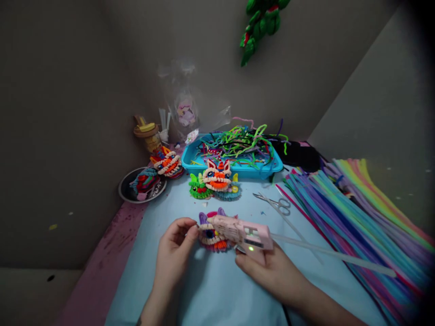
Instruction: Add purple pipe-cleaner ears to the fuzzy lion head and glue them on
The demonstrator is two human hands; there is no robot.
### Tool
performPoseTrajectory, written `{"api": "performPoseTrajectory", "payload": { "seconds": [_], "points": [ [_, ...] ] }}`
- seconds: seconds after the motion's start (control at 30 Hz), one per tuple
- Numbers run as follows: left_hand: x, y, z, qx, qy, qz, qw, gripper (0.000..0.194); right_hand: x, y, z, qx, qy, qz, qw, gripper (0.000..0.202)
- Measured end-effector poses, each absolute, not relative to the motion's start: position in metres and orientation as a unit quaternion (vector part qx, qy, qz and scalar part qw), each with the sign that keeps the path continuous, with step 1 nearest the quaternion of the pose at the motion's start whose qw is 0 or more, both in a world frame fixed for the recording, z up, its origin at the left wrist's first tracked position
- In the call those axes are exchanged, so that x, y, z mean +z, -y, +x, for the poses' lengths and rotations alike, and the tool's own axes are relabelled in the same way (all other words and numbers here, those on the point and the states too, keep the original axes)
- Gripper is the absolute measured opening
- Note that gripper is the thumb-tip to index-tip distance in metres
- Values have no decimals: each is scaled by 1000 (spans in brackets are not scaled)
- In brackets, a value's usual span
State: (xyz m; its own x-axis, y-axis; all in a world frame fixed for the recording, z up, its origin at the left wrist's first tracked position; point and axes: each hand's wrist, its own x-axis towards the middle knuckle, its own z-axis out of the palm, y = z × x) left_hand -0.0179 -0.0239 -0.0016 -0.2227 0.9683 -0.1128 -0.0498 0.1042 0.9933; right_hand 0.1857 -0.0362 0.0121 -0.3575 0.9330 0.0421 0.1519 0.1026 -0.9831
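Note:
My right hand [268,267] is wrapped round the handle of a pink hot glue gun [253,235]. A green light glows on its side, and a long clear glue stick [340,254] sticks out of its back. The gun's nozzle end lies over a pipe-cleaner lion head [215,244] with purple ears and an orange mouth, and covers part of it. At that head's left edge my left hand [176,246] is closed, thumb and forefinger pinched together. Whatever small thing is between those fingertips is too small to make out.
Behind stand finished pipe-cleaner heads [217,176] and a blue basket [234,171] of loose pipe cleaners. Scissors [273,203] and another glue stick [295,228] lie right of centre, beside bundled pipe cleaners [360,217]. A metal bowl [124,194] and a lidded cup [149,136] are at left.

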Motion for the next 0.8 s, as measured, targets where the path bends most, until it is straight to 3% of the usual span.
{"api": "performPoseTrajectory", "payload": {
  "seconds": [0.3,0.43,0.53,0.63,0.8],
  "points": [
    [-6,26,-18,548,-531,385,519,34,14,37,185,477,685,-437,336,46],
    [-7,28,-22,537,-563,430,457,35,4,27,204,400,562,-568,447,33],
    [-9,29,-24,533,-576,454,423,34,-1,4,232,289,416,-677,534,36],
    [-9,30,-21,525,-577,475,408,32,-5,-24,260,171,369,-688,601,34],
    [-7,31,-13,508,-570,504,404,25,-22,-57,281,87,404,-800,435,17]
  ]
}}
